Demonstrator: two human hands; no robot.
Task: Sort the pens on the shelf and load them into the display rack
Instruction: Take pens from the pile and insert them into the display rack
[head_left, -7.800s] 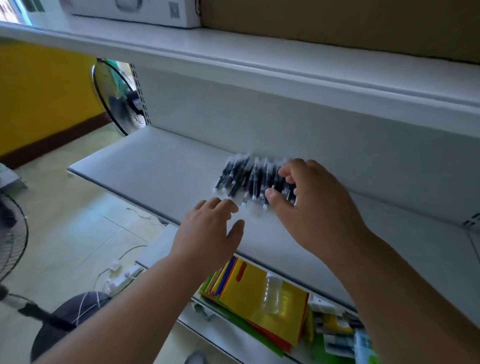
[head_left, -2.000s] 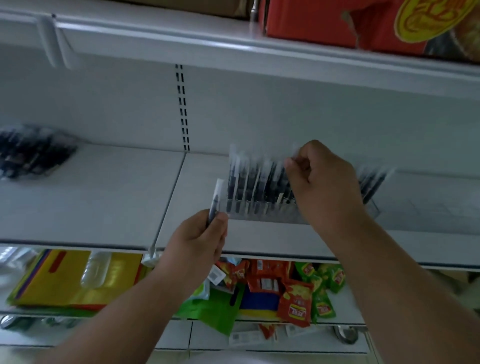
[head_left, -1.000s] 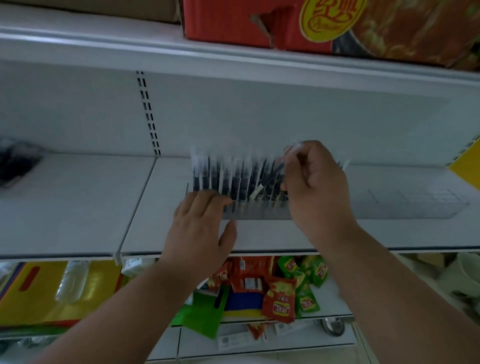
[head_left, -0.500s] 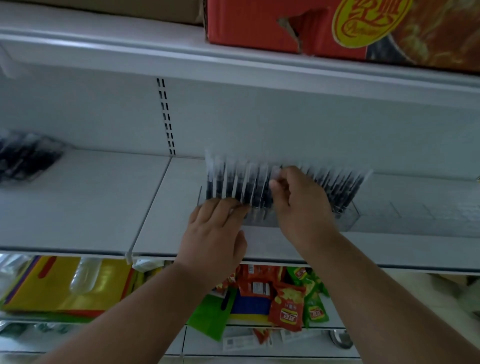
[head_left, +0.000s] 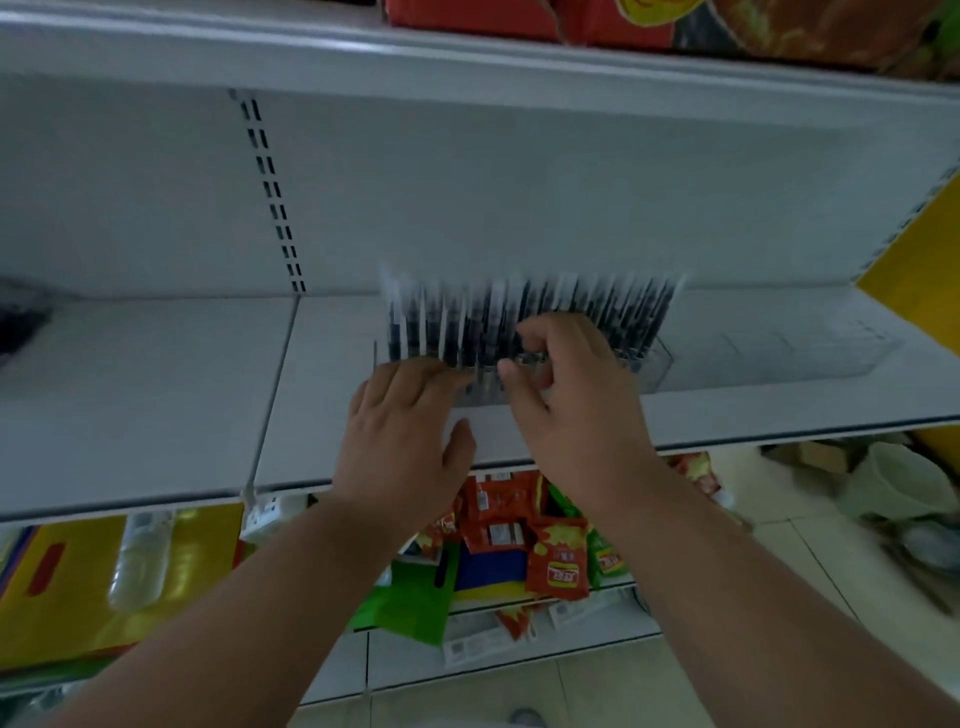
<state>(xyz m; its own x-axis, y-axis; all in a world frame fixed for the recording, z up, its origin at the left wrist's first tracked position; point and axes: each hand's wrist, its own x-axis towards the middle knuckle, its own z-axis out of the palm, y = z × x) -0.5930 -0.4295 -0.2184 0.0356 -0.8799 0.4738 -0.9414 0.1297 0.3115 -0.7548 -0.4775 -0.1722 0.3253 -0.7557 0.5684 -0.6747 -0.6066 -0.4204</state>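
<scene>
Here the pens (head_left: 524, 322) stand upright in the clear display rack (head_left: 660, 364) on the shelf (head_left: 156, 395), long axes leaning away from the person. The right hand (head_left: 566, 395) is nearer, its fingers (head_left: 511, 371) pinching low on one pen; the left hand (head_left: 405, 431) rests flat, fingers extended, against the rack's left front.

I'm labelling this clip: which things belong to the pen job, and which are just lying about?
Job:
clear plastic display rack
black pens in clear sleeves
left hand
right hand
white metal shelf

Lying about:
red snack sachets
yellow plastic folders
red cardboard box
</scene>
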